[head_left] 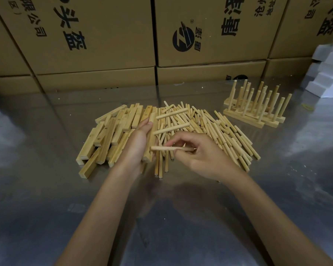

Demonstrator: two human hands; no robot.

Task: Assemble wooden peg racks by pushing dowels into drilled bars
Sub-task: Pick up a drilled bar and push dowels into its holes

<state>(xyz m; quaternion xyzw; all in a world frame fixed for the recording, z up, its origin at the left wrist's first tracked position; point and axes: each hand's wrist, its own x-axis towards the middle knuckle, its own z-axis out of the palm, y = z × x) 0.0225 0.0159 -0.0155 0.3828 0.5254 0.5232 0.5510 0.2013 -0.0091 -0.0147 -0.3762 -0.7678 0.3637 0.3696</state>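
The steel table (46, 189) carries everything, with printed cardboard boxes (210, 35) walling it off at twelve o'clock and white foam blocks (327, 73) at two o'clock; the loose dowels (229, 135) lie in a wide heap from centre toward three o'clock, the drilled bars (108, 135) are stacked at about ten o'clock of the hands, and the finished racks (254, 110) stand with pegs upright at two o'clock, well apart from the work; the left hand (136, 144) grips the bar (151, 135) being filled, fingers wrapped along its far side, holding it on edge over the heap with two dowels already seated and pointing toward three o'clock; the right hand (198, 152) pinches the third dowel (169, 148) between thumb and fingertips, its free end just beside the bar's near end; the main risk, as I judge it, is a skewed entry; if the dowel meets the hole at a tilt it may jam, or chip the rim; whether the tip is in the hole yet cannot be told; a hard push against a bar held in the air could also twist it in the left hand and loosen the seated pegs; a slip would drop the dowel into the heap
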